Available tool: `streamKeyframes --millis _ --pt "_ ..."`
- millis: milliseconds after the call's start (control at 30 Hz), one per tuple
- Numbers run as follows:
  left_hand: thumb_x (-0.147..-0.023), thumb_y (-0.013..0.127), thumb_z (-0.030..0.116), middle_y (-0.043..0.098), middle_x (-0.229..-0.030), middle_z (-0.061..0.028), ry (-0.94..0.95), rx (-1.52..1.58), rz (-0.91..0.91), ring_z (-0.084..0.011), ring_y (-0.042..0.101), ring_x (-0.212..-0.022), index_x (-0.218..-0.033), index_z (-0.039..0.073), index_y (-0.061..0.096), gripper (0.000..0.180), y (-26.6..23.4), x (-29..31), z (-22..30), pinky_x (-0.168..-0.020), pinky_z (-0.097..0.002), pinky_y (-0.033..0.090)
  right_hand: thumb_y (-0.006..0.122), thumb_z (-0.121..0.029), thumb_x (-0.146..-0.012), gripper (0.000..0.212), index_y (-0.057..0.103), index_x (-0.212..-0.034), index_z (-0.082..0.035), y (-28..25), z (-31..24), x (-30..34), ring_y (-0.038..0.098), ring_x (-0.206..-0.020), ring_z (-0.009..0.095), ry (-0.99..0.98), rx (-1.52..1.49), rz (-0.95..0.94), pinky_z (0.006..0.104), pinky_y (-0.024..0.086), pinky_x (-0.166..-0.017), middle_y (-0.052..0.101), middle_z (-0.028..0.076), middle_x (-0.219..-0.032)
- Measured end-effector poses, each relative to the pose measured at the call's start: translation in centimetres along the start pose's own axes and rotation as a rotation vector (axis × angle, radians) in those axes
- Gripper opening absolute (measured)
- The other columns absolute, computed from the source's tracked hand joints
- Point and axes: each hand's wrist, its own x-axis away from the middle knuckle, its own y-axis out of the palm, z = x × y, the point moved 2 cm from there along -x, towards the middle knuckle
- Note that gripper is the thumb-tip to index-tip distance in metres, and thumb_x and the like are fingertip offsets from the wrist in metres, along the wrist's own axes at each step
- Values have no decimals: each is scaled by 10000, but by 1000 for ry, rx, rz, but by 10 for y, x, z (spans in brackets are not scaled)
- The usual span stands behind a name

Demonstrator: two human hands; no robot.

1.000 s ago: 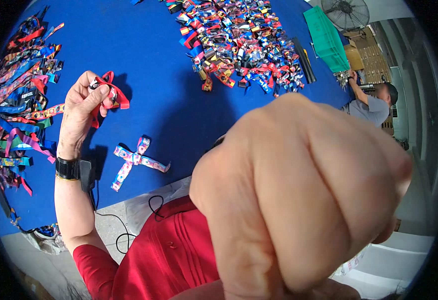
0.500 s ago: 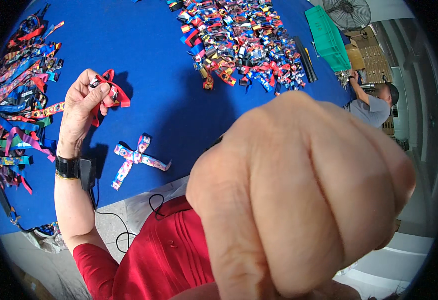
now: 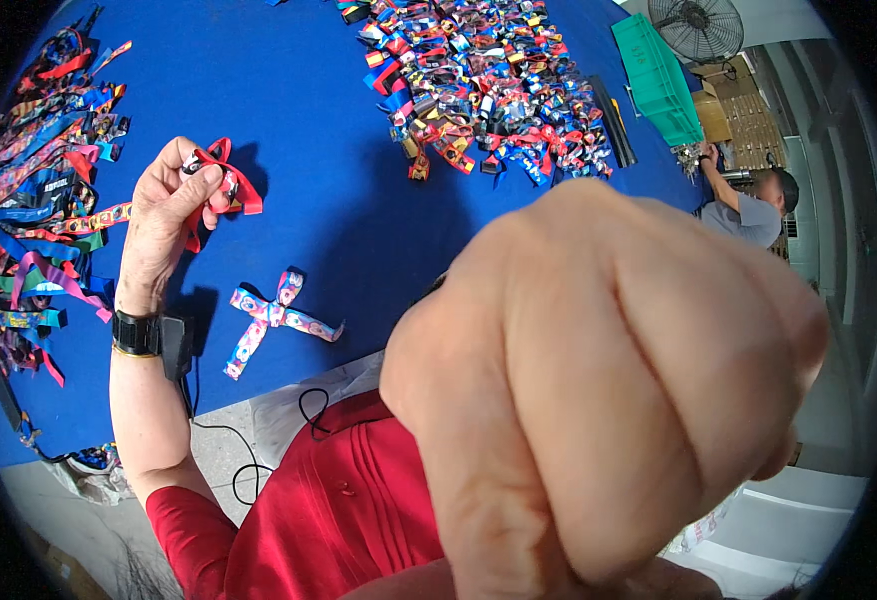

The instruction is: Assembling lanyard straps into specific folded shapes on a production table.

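You've got the red ribbon pinched in your left hand above the blue surface, a finished patterned bow lying just below it, while your right hand is balled up close to the camera, holding nothing visible.

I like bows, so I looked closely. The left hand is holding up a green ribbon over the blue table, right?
Not quite. The ribbon pinched in the left hand is red, not green; the head view shows it held up over the blue table.
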Motion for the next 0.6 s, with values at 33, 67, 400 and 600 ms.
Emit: streamKeyframes --millis 33,67,400,600 --pt "-979 642 112 669 -830 -31 1 0 2 -60 641 -666 -941 75 533 122 0 -1 0 -520 -179 497 593 -320 -971 414 473 -672 -60 0 0 -1 522 -516 211 0 2 0 392 520 -556 520 88 -650" --pt "-979 642 112 669 -830 -31 0 0 1 -60 641 -666 -941 75 533 122 -1 -2 0 -520 -179 497 593 -324 -973 418 474 -673 -59 0 0 -1 523 -516 212 0 3 1 393 521 -557 521 88 -651" --pt "-977 638 126 686 -772 -56 -39 -60 80 -65 586 -559 -910 82 537 129 0 -4 9 -502 -193 459 596 -358 -989 453 487 -678 -48 9 8 -26 531 -521 221 -4 -46 -98 401 528 -572 532 96 -659" --pt "-973 630 80 696 -798 -93 -14 38 68 -112 654 -638 -955 62 534 99 7 2 7 -533 -225 510 359 -352 -1087 411 391 -756 -112 -28 19 -42 466 -634 183 -78 -6 108 541 528 -885 424 29 -678"
